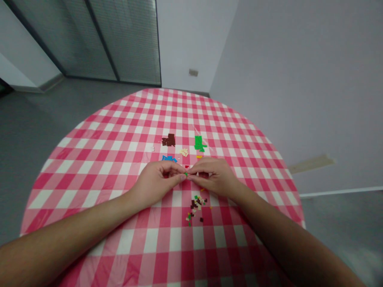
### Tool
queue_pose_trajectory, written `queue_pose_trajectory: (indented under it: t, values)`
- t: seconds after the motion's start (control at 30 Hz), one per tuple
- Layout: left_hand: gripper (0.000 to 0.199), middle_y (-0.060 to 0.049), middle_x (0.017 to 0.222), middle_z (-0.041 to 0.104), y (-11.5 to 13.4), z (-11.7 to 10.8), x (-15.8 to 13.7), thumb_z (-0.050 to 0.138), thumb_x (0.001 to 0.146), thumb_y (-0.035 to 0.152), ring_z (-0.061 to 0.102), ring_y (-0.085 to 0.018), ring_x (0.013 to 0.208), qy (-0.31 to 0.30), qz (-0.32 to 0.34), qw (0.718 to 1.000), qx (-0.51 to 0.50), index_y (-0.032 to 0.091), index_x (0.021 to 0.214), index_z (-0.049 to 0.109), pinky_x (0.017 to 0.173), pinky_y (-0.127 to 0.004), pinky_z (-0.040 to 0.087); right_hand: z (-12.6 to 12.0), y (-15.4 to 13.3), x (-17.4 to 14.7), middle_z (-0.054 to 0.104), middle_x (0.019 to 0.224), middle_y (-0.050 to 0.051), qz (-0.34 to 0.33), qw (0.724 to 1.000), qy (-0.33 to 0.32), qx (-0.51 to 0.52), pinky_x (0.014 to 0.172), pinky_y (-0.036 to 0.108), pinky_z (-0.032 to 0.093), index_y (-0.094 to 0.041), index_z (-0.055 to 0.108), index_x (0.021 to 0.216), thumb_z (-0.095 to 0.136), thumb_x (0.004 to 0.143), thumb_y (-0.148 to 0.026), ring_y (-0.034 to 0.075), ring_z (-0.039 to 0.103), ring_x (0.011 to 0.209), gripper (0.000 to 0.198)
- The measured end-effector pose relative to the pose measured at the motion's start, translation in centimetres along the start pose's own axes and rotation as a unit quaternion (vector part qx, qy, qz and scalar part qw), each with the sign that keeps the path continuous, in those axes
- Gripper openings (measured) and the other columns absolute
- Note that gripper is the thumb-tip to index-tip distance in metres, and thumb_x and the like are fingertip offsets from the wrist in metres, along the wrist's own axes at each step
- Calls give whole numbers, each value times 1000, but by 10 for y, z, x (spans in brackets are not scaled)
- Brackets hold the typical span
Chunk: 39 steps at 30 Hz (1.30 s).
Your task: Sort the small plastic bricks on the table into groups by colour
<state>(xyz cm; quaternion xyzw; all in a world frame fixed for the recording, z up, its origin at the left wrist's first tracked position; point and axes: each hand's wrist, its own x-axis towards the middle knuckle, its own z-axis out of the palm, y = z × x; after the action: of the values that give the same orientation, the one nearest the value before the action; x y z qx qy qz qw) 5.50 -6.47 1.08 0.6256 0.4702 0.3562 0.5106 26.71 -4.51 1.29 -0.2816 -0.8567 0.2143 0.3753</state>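
My left hand (157, 178) and my right hand (214, 174) meet over the middle of the table, fingertips almost touching. Between them is a tiny green building brick (186, 174), pinched by the thumbs and forefingers of both hands. Whether it is one brick or several joined is too small to tell. A small red brick (187, 166) lies just beyond the fingertips. Blue bricks (169, 158) lie behind my left hand, partly hidden by it. Yellow pieces (199, 157) show behind my right hand.
The round table wears a red-and-white checked cloth (119, 247). Farther back lie dark brown bricks (169, 140), green bricks (198, 142) and cream bricks (184, 152). Nearer me is a mixed scatter of small bricks (196, 204). A wall (314, 87) stands to the right.
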Motion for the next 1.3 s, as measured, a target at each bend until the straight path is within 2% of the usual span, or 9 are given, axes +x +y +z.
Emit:
queue_pose_trajectory:
  t: [0.23,0.37,0.43,0.5,0.63,0.7,0.9,1.1,1.3]
  values:
    - [14,-2,76,76,1,3,-1,66,78,28,67,-15,65,-4,-15,1000,-5,18,85,73,61,-25,50,-1,0,0,76,80,4,-31,998,-25,-46,67,26,53,-20,75,90,65,92,-23,14,69,74,10]
    - [16,-3,76,75,3,4,-1,65,79,28,66,-15,65,-3,-21,1000,-13,18,88,71,60,-25,49,-2,3,-1,76,80,3,-16,999,-13,-49,68,26,54,-21,75,88,65,90,-24,14,69,73,10]
    - [16,-3,80,76,5,4,-2,64,80,29,67,-15,68,-4,-19,1000,-16,17,88,71,63,-27,51,-8,11,-1,76,80,4,22,997,3,-75,68,27,53,-21,75,86,65,88,-24,15,68,72,11]
    - [16,-4,82,76,7,4,-3,64,81,29,67,-16,71,-9,-14,1000,-12,17,87,72,67,-28,52,-17,24,-2,77,82,4,98,987,20,-125,69,28,52,-21,77,87,65,86,-24,16,68,72,13]
    - [14,-4,83,75,8,2,-4,63,81,27,66,-16,74,-27,6,1000,4,17,85,73,69,-28,51,-34,55,-3,76,76,7,260,938,98,-209,64,29,49,-17,79,87,66,82,-27,18,66,66,17]
    - [14,-3,82,75,7,2,-5,63,82,27,66,-16,73,-34,11,999,8,18,84,73,69,-28,51,-37,65,-3,76,77,8,296,923,92,-227,62,29,47,-16,79,86,66,82,-27,19,67,68,18]
    - [14,-3,79,74,5,1,-6,62,82,27,64,-16,71,-53,-4,999,13,18,84,73,66,-27,49,-33,71,1,74,71,6,306,914,2,-265,60,29,41,-16,79,79,62,83,-24,19,64,65,20]
    - [16,-4,79,74,7,1,-7,61,82,28,65,-17,71,-72,-9,997,33,19,84,74,67,-29,49,-33,73,0,78,83,9,323,914,7,-243,64,30,45,-17,81,88,61,87,-29,21,67,71,23]
    - [17,-4,79,74,7,1,-7,60,83,28,66,-18,72,-74,-6,996,41,19,84,74,67,-30,50,-32,74,0,78,84,9,313,911,11,-269,64,31,45,-16,81,88,59,89,-30,23,68,72,26]
